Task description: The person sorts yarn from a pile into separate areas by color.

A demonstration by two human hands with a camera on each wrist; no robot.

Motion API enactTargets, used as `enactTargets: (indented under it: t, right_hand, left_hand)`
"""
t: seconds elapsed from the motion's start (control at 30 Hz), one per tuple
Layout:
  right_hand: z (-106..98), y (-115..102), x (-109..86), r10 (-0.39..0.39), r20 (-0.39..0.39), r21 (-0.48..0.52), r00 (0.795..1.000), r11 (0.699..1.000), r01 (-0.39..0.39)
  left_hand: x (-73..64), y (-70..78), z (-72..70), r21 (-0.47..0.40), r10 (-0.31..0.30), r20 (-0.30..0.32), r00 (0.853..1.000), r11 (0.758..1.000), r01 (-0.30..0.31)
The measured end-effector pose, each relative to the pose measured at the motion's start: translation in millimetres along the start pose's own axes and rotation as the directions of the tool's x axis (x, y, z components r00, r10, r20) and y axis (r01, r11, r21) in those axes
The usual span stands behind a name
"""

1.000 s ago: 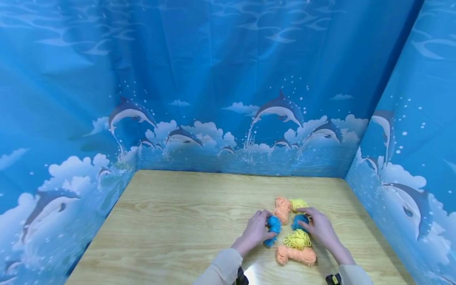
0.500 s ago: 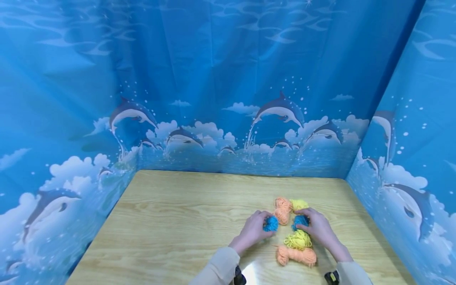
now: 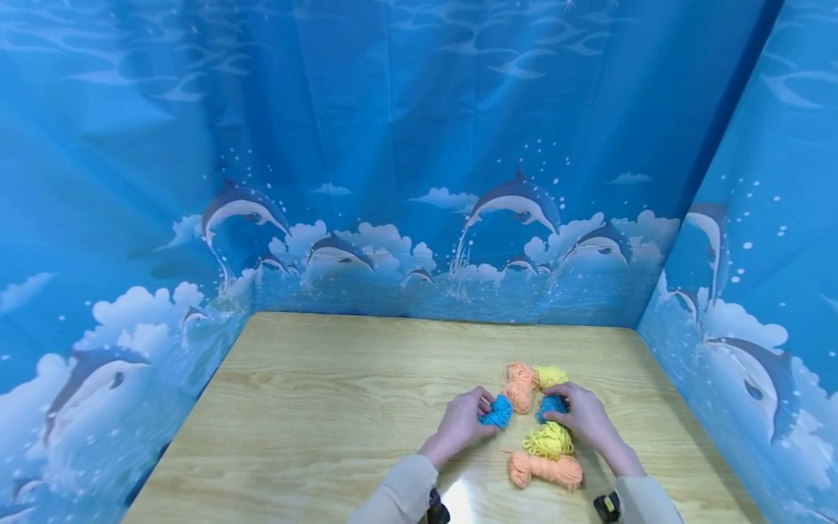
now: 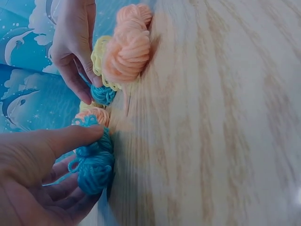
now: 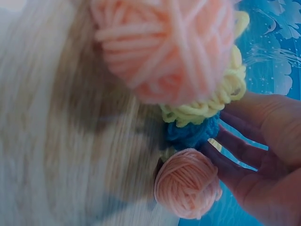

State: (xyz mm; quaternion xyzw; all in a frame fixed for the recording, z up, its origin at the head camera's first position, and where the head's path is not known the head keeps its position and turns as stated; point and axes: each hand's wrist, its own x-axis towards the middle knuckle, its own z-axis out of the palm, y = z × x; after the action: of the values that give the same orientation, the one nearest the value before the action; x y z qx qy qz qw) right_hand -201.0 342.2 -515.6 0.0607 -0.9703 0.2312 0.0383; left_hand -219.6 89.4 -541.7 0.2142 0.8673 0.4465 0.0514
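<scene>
My left hand (image 3: 461,421) grips a bright blue yarn skein (image 3: 500,412) between thumb and fingers, left of the other yarn. In the left wrist view that skein (image 4: 94,162) stands lengthwise under the thumb, close to the table. My right hand (image 3: 588,416) has thumb and fingers around a darker blue skein (image 3: 551,408), partly covered by the fingers. Just in front of it lies a yellow skein (image 3: 548,441), then a peach skein (image 3: 545,471) lying crosswise. Behind the blue pair are another peach skein (image 3: 519,386) and a second yellow one (image 3: 549,375).
The yarn lies on the right part of a wood-grain table (image 3: 327,407). A blue curtain (image 3: 393,145) printed with dolphins hangs along the back and both sides. Black wrist straps (image 3: 607,507) show at the sleeve cuffs.
The left hand has drawn slightly left, and the bright blue skein has turned in its fingers from upright to slanted. The right hand and the other skeins stay almost where they were.
</scene>
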Motion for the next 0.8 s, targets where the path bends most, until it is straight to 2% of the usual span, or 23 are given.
enactTargets:
  t: [0.43, 0.63, 0.8]
  right_hand:
    - [0.2, 1.5, 1.7, 0.019, 0.012, 0.013, 1.000, 1.000, -0.019]
    - [2.2, 3.4, 1.8, 0.009, 0.003, 0.010, 1.000, 1.000, -0.009]
    - [2.2, 4.3, 1.1, 0.004, -0.001, 0.008, 1.000, 1.000, -0.004]
  left_hand:
    - [-1.0, -4.1, -2.1, -0.020, 0.007, 0.024, 1.000, 1.000, -0.007]
    - [-1.0, -5.1, -9.8, -0.067, 0.048, 0.062, 0.997, 0.997, -0.044]
    - [-0.3, -6.8, -18.2, -0.105, 0.096, 0.058, 0.994, 0.990, -0.090]
